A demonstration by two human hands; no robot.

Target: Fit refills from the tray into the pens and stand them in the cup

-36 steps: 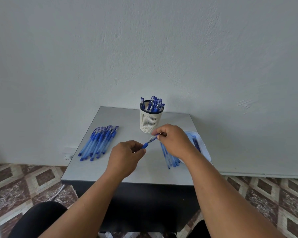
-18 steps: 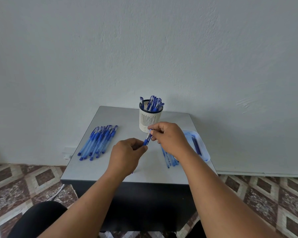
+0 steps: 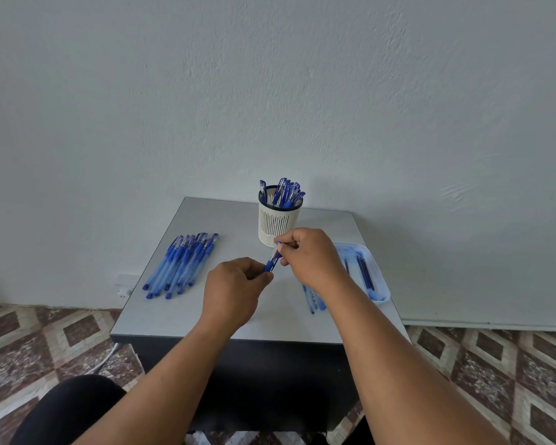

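Note:
Over the middle of the grey table (image 3: pixel 225 220) both hands hold one blue pen (image 3: pixel 273 259). My left hand (image 3: pixel 235 287) grips its lower end, fingers curled round it. My right hand (image 3: pixel 308 256) pinches its upper end, just in front of the cup. The white slotted cup (image 3: pixel 278 224) stands at the back centre with several blue pens (image 3: pixel 286 192) upright in it. A white tray (image 3: pixel 377 277) at the right edge holds thin dark refills (image 3: pixel 365 273).
A row of several blue pens (image 3: pixel 182 264) lies on the table's left side. A few pale blue pen barrels (image 3: pixel 315 301) lie between my right wrist and the tray. A white wall rises behind the table; patterned floor tiles surround it.
The pen held between my hands has tilted from nearly level to steeper, its upper end rising toward the cup. My right hand moved slightly up and left; my left hand barely shifted.

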